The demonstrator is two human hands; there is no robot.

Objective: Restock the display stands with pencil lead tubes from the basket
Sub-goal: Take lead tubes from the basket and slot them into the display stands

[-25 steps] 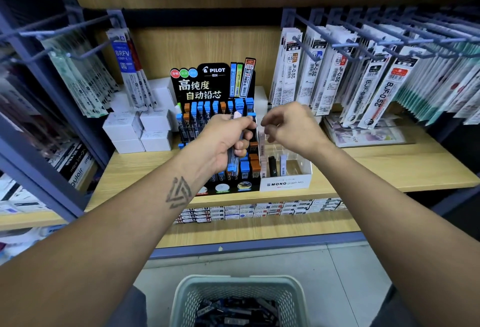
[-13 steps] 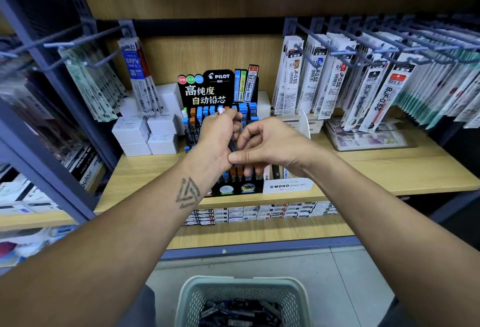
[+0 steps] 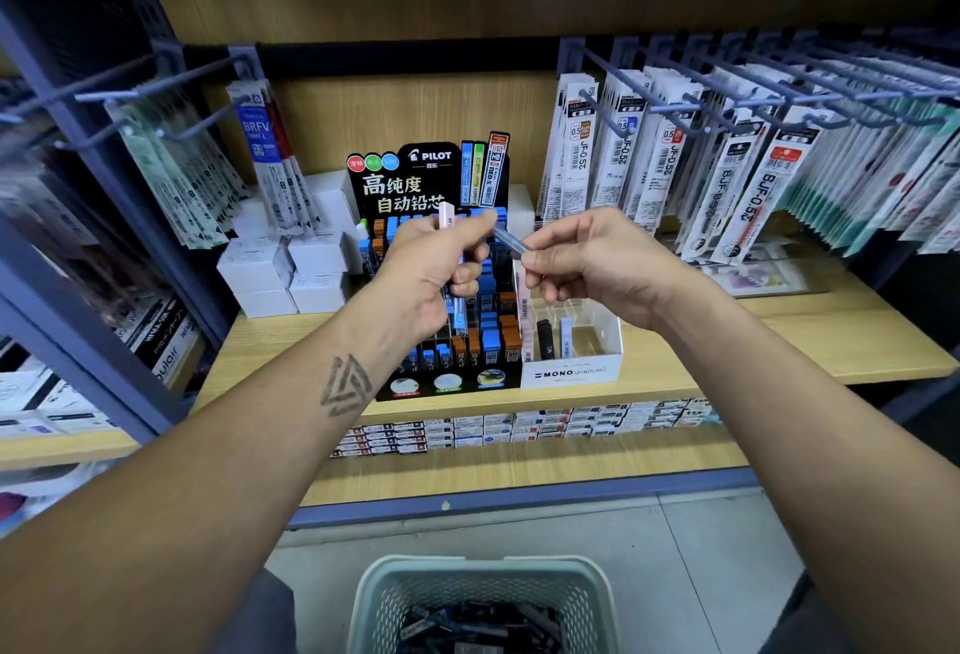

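Item: left hand [image 3: 431, 269]. Fingers curled round a small bundle of lead tubes, a pale pink tube [image 3: 445, 216] standing out at its twelve o'clock, held in front of the black Pilot display stand [image 3: 415, 186].

Item: right hand [image 3: 587, 264]. Thumb and forefinger pinch a clear bluish lead tube [image 3: 511, 240], which slants toward ten o'clock; its far end meets the left hand's fingers. The hands are close together, joined by this tube.

Item: white Mono display stand [image 3: 571, 373], at three o'clock of the Pilot stand and touching it. A black tube and a pale one stand in its clear slots; other slots look vacant.

Item: basket [image 3: 374, 596], at six o'clock on the floor, holding a heap of dark tubes.

Item: hanging refill packs [image 3: 670, 154], on pegs at two o'clock.

Risks, as judged: the tube, caught between two grips, may slip and fall among the stocked rows or to the floor. The loosely bundled tubes may fan out of the left fist. A tube may go into a slot of the wrong grade, the labels being small.

Not legible: tube grades; the count in the left hand; rows behind both hands; basket's near side, cut off by the frame.
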